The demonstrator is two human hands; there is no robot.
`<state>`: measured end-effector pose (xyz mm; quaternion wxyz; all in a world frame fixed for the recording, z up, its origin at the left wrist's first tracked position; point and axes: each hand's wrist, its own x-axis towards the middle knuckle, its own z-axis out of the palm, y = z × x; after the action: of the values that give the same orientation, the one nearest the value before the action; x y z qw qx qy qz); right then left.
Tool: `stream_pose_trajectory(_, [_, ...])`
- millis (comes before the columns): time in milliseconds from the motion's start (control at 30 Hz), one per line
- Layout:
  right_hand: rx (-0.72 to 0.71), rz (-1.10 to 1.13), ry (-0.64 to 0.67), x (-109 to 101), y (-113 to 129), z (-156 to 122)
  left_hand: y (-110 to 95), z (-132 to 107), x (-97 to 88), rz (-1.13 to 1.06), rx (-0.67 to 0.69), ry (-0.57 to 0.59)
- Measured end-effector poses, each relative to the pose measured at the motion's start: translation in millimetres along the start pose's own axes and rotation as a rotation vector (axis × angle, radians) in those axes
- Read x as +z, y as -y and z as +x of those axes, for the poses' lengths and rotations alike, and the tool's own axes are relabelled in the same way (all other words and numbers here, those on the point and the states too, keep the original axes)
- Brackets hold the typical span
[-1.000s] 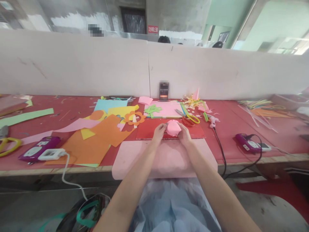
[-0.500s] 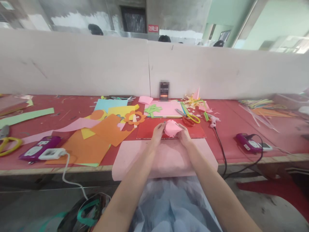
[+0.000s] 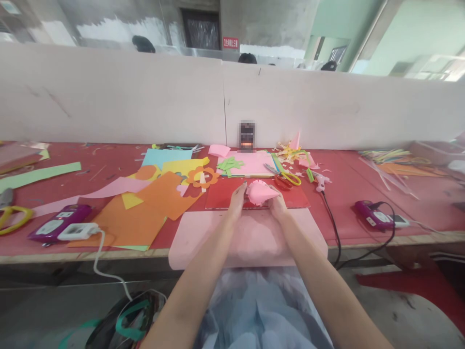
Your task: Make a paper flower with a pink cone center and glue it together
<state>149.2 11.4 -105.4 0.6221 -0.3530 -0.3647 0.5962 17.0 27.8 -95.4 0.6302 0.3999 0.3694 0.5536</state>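
Between my hands is a pink paper cone (image 3: 260, 193) with a notched, fringed rim, its tip pointing right. My left hand (image 3: 238, 198) has its fingers closed at the rim side. Around the pointed end, my right hand (image 3: 277, 199) is closed, with the fingers partly behind the paper. Beneath lies a red board (image 3: 220, 196) on the table, and a pink sheet (image 3: 250, 237) spreads nearer to me. Just beyond the right hand are scissors with yellow handles (image 3: 291, 179). A pink glue gun (image 3: 321, 182) lies farther right.
Orange sheets (image 3: 131, 223) and a pink strip (image 3: 112, 187) cover the left. Green paper pieces (image 3: 230, 166) lie on stacked paper behind the hands. Purple battery packs (image 3: 60, 223) sit at both sides with cables. A white partition (image 3: 163, 102) rises behind the table.
The pink cone has turned between my hands, so its tip now points further right and more of its side shows. Both hands stay in nearly the same place.
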Motion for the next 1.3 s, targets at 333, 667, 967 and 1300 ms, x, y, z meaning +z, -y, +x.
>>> stream_pose_trajectory(333, [-0.051, 0.101, -0.072, 0.0, 2.8, 2.5, -0.4, -1.4, 3.5, 0.27, 0.096, 0.059])
stream_pose_trajectory(667, [-0.012, 0.092, -0.027, -3.2, 0.0, 3.7, 2.0, 2.5, 0.7, 0.165, 0.053, 0.047])
stream_pose_trajectory(967, [0.001, 0.136, -0.022, -0.1, 2.4, 2.3, 4.9, 4.7, -3.9, 0.229, 0.068, -0.002])
stream_pose_trajectory(1300, [0.014, 0.108, -0.102, -0.9, -0.3, 5.6, 4.8, 5.1, -5.4, 0.313, 0.089, 0.006])
